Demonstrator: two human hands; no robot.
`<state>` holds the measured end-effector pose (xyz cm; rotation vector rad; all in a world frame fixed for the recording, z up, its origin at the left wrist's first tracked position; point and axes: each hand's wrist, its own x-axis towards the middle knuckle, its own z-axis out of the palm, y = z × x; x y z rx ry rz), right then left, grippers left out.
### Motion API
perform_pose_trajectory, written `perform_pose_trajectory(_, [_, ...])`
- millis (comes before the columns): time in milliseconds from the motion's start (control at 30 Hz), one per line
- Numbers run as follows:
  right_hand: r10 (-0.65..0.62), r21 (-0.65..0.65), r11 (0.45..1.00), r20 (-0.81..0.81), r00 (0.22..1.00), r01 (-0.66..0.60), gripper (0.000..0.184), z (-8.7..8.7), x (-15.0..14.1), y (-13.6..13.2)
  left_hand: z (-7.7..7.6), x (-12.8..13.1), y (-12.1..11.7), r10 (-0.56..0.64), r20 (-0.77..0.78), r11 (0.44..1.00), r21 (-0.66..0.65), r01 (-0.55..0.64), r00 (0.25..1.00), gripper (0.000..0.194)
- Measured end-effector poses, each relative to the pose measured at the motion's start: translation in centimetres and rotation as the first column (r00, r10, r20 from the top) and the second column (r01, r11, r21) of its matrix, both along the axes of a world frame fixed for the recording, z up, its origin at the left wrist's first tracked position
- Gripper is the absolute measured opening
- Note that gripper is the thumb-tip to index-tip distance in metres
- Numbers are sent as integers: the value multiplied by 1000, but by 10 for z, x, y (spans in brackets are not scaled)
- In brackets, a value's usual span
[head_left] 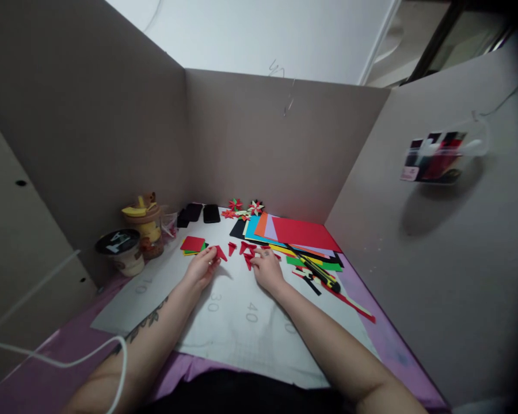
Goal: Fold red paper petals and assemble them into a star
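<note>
My left hand (pixel 204 265) rests on the grey cutting mat (pixel 237 322), fingers curled around a folded red paper piece (pixel 220 252). My right hand (pixel 266 268) lies just right of it, fingers bent over other small red folded pieces (pixel 247 249). One more red folded piece (pixel 232 248) lies between the hands. A small stack of red and green paper squares (pixel 193 244) sits just beyond my left hand.
Coloured paper sheets (pixel 297 233) fan out at the back right, with a yellow utility knife (pixel 319 270) and paper strips on them. Finished paper stars (pixel 244 208) lie at the back. Black phones (pixel 202 213), a jar (pixel 149 227) and a lidded cup (pixel 121 250) stand left. Cardboard walls enclose the desk.
</note>
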<state>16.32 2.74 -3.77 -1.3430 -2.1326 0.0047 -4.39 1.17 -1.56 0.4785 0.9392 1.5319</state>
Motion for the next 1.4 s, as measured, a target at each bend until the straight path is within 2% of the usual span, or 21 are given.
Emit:
perform_pose_trajectory(67, [7, -35, 999, 117, 993, -3, 30, -2, -4, 0, 4, 3, -5, -65, -15, 998, 2, 65, 998, 10])
perform_pose_trajectory(167, [18, -59, 998, 194, 981, -7, 38, 1, -5, -10, 7, 7, -11, -228, -36, 973, 16, 229, 973, 9])
perform_pose_trajectory(267, [100, 83, 989, 235, 967, -123, 42, 5, -4, -28, 5, 10, -16, -387, -23, 920, 53, 387, 922, 12])
perform_pose_trajectory(333, [150, 148, 969, 285, 947, -197, 45, 6, -3, -40, 3, 13, -18, -448, -29, 890, 81, 448, 894, 15])
perform_pose_trajectory(400, [177, 188, 950, 330, 927, -248, 45, 6, -5, -47, 2, 16, -20, -447, -75, 887, 89, 452, 891, 16])
perform_pose_trajectory(567, [261, 221, 909, 361, 895, -355, 43, 6, -11, -49, 2, 20, -24, -356, -207, 920, 91, 381, 911, 20])
perform_pose_trajectory(733, [241, 222, 920, 328, 913, -323, 45, 9, -6, -49, 3, 19, -25, -390, -193, 914, 33, 403, 900, 21])
perform_pose_trajectory(800, [255, 215, 920, 305, 918, -327, 44, 10, -4, -49, 2, 18, -24, -381, -236, 919, 14, 395, 894, 22])
perform_pose_trajectory(900, [321, 194, 917, 161, 933, -349, 41, 12, -3, -50, 2, 20, -24, -295, -389, 939, 53, 340, 873, 22])
perform_pose_trajectory(1000, [296, 143, 952, -217, 930, -269, 30, 16, -6, -49, 6, 22, -28, -180, -602, 938, 132, 320, 778, 20])
perform_pose_trajectory(1067, [209, 9, 972, -482, 851, -234, 23, 17, -8, -47, 9, 24, -31, -132, -712, 922, 167, 350, 689, 19])
perform_pose_trajectory(1100, [167, -79, 964, -572, 804, -256, 22, 18, -9, -46, 10, 25, -32, -119, -749, 912, 176, 369, 652, 19])
perform_pose_trajectory(1167, [117, -226, 909, -666, 737, -349, 22, 19, -10, -43, 11, 27, -34, -110, -788, 898, 183, 400, 606, 18])
perform_pose_trajectory(1233, [88, -294, 866, -708, 701, -406, 18, 20, -9, -41, 11, 27, -33, -111, -779, 899, 186, 396, 617, 18])
perform_pose_trajectory(1267, [65, -301, 865, -726, 685, -401, 16, 20, -8, -40, 11, 27, -32, -109, -758, 906, 191, 379, 643, 18])
perform_pose_trajectory(1400, [-41, -270, 921, -784, 620, -280, 14, 23, -3, -34, 11, 25, -28, -88, -665, 939, 194, 285, 742, 19])
